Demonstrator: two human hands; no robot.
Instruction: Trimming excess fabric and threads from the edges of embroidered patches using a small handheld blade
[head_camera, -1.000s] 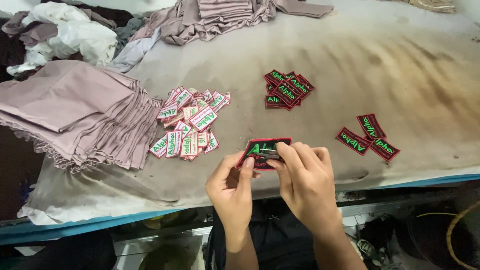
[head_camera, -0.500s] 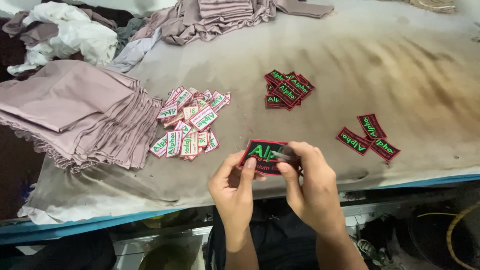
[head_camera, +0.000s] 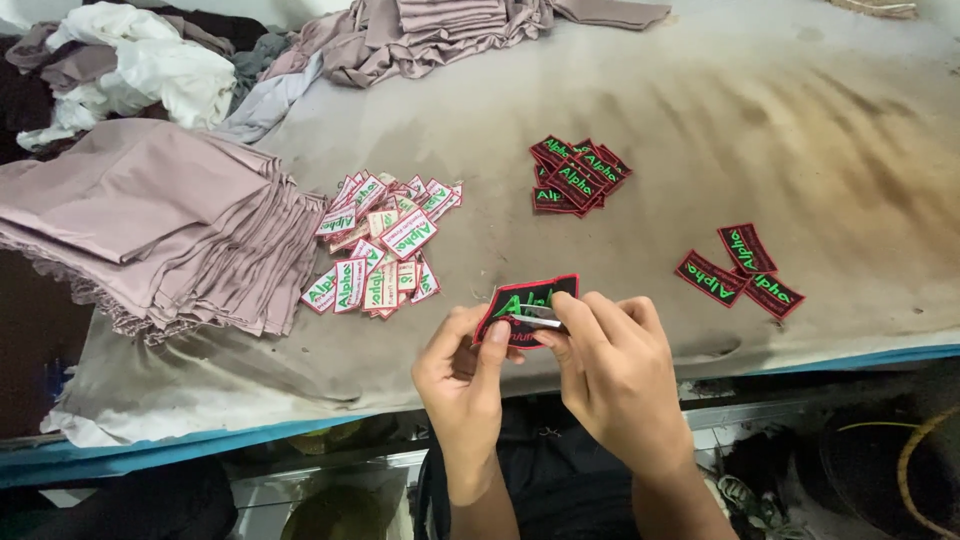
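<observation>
Held just above the near edge of the table (head_camera: 700, 100), between both grips: one black embroidered patch (head_camera: 522, 298) with a red border and green lettering, face up, slightly tilted. Left grip (head_camera: 462, 375) clenched on the patch's lower left corner, thumb on top, fingers beneath. Right grip (head_camera: 615, 375) closed on its lower right edge, thumb and forefinger also nipping a small pale sliver (head_camera: 541, 321) against the face; paper backing, thread or tool, cannot tell which.

Judging by the look: very light, thin, half-stiff from the dense stitching, bendable without creasing, not fragile, not slippery thanks to the textured thread. Likely best taken by the bordered edge or a corner in a thumb-and-forefinger pinch, with opposite corners for keeping it flat and the broad face left free. Probably prone to droop or flip if pinched at one corner alone.

Around, on the table: a loose heap of pale-backed patches (head_camera: 380, 245) to the left, a small pile of black patches (head_camera: 578, 175) farther back, three more black patches (head_camera: 740, 265) lying to the right, all well apart from both grips. Stack of folded mauve cloth (head_camera: 150, 220) at the far left, crumpled white cloth (head_camera: 150, 60) behind it
</observation>
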